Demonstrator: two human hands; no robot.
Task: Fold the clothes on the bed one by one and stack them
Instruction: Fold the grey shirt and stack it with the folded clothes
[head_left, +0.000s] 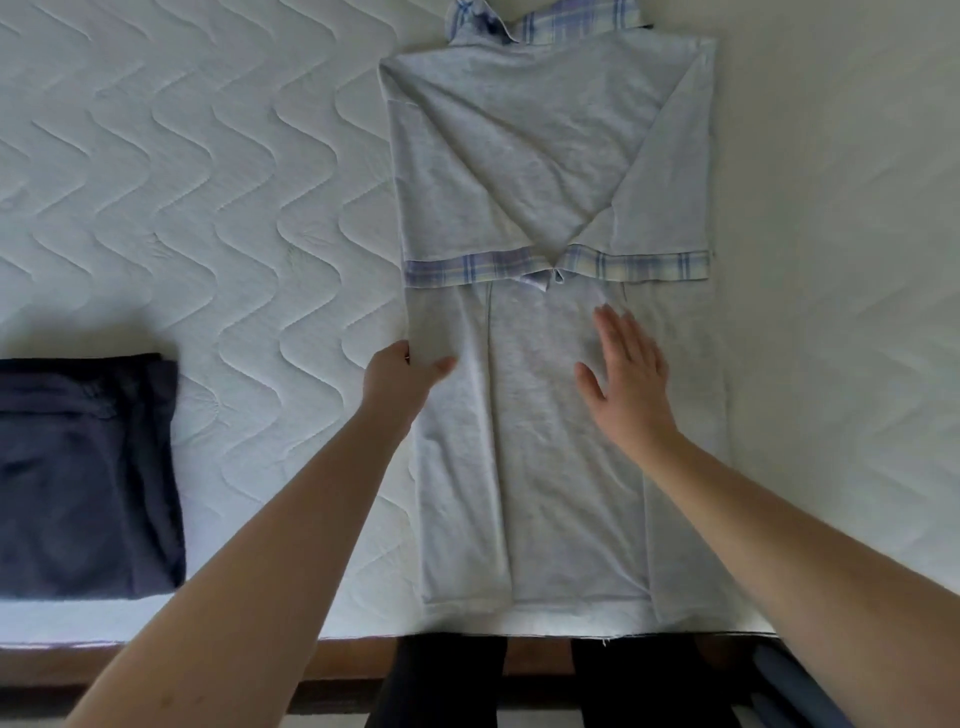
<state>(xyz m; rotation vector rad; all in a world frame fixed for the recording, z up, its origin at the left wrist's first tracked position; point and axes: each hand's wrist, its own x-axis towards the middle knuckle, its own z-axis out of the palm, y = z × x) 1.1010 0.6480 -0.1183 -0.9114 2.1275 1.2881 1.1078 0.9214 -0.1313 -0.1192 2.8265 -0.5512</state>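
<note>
A light grey shirt with a blue plaid collar and plaid cuffs lies flat on the white quilted mattress. Its sides and both sleeves are folded inward into a long strip that reaches the bed's near edge. My left hand is at the strip's left edge, thumb on top of the cloth and fingers hidden beneath it. My right hand lies flat on the cloth with fingers spread, right of the middle. A folded dark navy garment sits at the near left of the bed.
The brown wooden bed frame runs along the near edge, with my dark-trousered legs against it. Bare mattress stretches to the left of the shirt and to its right.
</note>
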